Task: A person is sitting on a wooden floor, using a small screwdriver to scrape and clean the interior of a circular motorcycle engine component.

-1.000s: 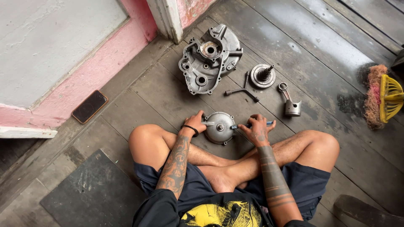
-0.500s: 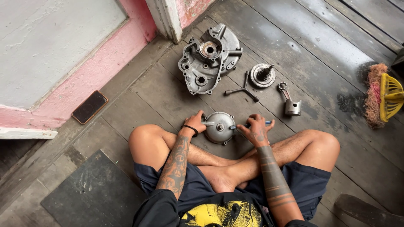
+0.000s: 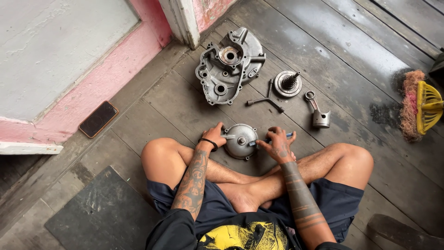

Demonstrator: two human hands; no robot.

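Round metal cover (image 3: 240,140) held on the plank floor (image 3: 351,60) between both hands of a person sitting cross-legged.

The grey, domed cover lies on the floor just in front of the crossed shins, with a small hub at its middle. The left hand (image 3: 213,137) is closed on its left edge, a black band on the wrist. The right hand (image 3: 278,144) rests against its right side, fingers curled round a thin tool with a blue handle (image 3: 287,135) whose tip reaches toward the hub. Farther out on the floor lie a large grey engine casing (image 3: 230,65), a three-armed wrench (image 3: 266,98), a toothed round part (image 3: 287,84) and a piston with its rod (image 3: 318,112). A dark phone (image 3: 98,119) lies by the pink wall base at left; a yellow-backed brush (image 3: 420,109) sits at the right edge.
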